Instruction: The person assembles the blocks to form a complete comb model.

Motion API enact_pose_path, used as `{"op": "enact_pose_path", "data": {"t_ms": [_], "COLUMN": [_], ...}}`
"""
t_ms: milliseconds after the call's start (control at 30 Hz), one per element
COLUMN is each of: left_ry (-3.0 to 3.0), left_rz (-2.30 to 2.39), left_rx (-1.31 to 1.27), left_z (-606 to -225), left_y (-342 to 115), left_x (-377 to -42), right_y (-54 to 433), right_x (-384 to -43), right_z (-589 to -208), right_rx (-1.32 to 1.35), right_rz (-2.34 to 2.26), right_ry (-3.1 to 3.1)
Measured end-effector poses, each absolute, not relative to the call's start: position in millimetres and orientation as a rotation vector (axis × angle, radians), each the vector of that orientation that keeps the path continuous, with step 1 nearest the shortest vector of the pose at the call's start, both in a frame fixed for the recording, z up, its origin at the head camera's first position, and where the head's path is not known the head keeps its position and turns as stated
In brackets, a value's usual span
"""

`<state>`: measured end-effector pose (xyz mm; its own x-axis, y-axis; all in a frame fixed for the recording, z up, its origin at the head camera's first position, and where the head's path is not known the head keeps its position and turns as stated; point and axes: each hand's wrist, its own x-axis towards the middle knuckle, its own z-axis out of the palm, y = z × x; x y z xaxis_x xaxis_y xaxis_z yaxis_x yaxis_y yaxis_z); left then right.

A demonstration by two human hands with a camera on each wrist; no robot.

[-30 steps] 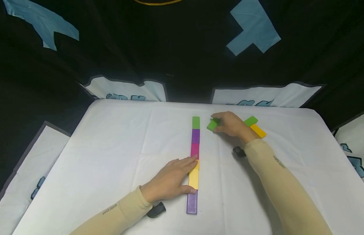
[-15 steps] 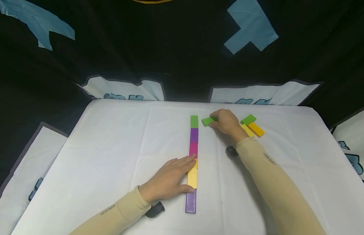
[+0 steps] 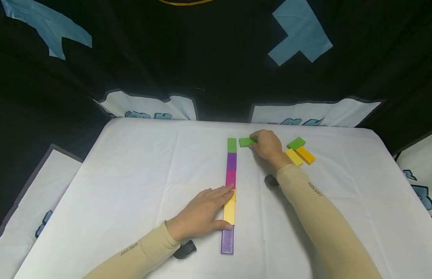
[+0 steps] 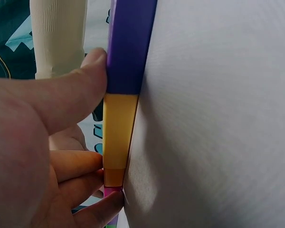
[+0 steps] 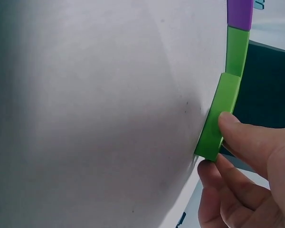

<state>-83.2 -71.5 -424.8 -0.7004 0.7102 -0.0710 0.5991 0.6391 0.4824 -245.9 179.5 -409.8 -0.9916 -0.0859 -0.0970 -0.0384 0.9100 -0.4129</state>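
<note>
A straight row of coloured blocks runs up the middle of the table: a light purple block (image 3: 227,240), a yellow block (image 3: 229,213), an orange one partly under fingers, a magenta block (image 3: 231,177), a purple block (image 3: 231,161) and a green block (image 3: 232,145) at the far end. My left hand (image 3: 202,213) rests on the row, its fingers and thumb touching the blocks around the yellow one. Between thumb and fingers my right hand (image 3: 268,145) pinches a second green block (image 5: 217,118), lying crosswise just right of the row's far end, a small gap apart.
Right of my right hand lie a loose green block (image 3: 296,143), an orange block (image 3: 305,155) and a yellow block (image 3: 293,157), close together. The white-covered table (image 3: 132,174) ends at a far edge before a black curtain (image 3: 216,58).
My right hand has moved slightly left with the green block and turned it from slanted to nearly level across. The loose yellow block has come into view. The left hand stays put.
</note>
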Motion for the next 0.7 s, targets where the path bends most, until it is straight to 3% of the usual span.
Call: {"op": "enact_pose_path", "data": {"t_ms": [700], "left_ry": [2.606], "left_rz": [0.631], "left_rx": [1.077], "left_z": [-422.4], "left_y": [-71.9], "left_x": [-82.6], "right_y": [171.6], "right_x": [-243.2], "right_z": [-411.0], "right_rx": [-0.068], "right_rz": [-0.652], "right_ry": [2.976]}}
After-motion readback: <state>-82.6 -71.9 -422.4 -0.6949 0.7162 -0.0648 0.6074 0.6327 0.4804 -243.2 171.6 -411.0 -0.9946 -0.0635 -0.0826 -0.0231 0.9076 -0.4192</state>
